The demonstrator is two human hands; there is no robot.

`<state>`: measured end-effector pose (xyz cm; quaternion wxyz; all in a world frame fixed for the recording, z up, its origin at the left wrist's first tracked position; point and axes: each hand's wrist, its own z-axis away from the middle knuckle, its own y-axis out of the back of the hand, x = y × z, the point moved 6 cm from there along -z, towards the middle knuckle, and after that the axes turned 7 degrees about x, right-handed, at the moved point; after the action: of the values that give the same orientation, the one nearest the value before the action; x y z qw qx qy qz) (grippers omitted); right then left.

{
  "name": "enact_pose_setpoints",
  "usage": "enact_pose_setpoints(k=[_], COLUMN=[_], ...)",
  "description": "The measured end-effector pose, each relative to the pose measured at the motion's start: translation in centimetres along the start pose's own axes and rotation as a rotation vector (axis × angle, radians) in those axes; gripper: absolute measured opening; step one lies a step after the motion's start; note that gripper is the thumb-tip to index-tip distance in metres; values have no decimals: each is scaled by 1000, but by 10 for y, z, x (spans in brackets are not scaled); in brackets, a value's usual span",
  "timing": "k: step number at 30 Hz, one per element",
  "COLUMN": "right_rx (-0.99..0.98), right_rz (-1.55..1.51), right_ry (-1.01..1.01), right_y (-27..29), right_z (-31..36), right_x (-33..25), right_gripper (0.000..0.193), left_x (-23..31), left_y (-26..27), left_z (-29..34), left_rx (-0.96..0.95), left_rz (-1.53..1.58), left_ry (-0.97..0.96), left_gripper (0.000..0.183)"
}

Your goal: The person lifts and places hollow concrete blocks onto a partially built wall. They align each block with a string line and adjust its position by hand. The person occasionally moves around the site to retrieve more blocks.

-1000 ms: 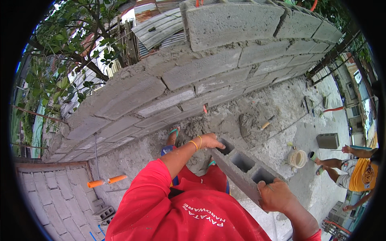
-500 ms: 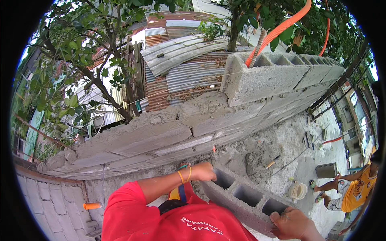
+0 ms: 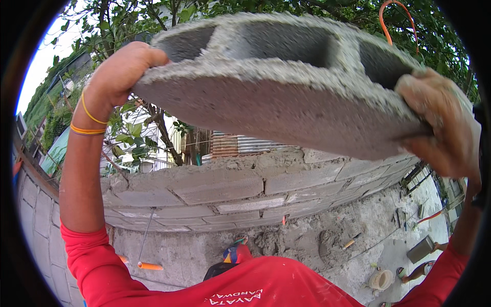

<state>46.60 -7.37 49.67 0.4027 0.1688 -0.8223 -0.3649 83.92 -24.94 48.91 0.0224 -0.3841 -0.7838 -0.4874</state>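
Raised high in front of me is a grey concrete hollow block, its open cells facing up. At its left end my left hand is closed round the edge, thumb side over the rim. My right hand, blurred by motion, grips the opposite end. Below and beyond the block runs a partly built block wall with rough mortar along its top course. The block covers the wall's far right top from view.
Wet mortar lies on the ground beside the wall, with a wooden-handled trowel. To the right stand a white bucket and another block held by a person. Orange pipe ends stick up at lower left. Tree branches hang behind the wall.
Both hands have lifted the hollow block from beside my body to high in front of me, above the wall's top. The other person's block has shifted slightly lower in view.
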Motion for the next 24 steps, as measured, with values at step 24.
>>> enact_pose_setpoints(k=[24], right_rx=[-497], right_rz=[-498], right_ry=[-138], right_y=[-326], right_z=[-137], right_x=[28], right_gripper=[38], left_x=[-240], left_y=[-152], left_z=[37], left_rx=[10], left_rz=[239], left_ry=[978], left_gripper=[29])
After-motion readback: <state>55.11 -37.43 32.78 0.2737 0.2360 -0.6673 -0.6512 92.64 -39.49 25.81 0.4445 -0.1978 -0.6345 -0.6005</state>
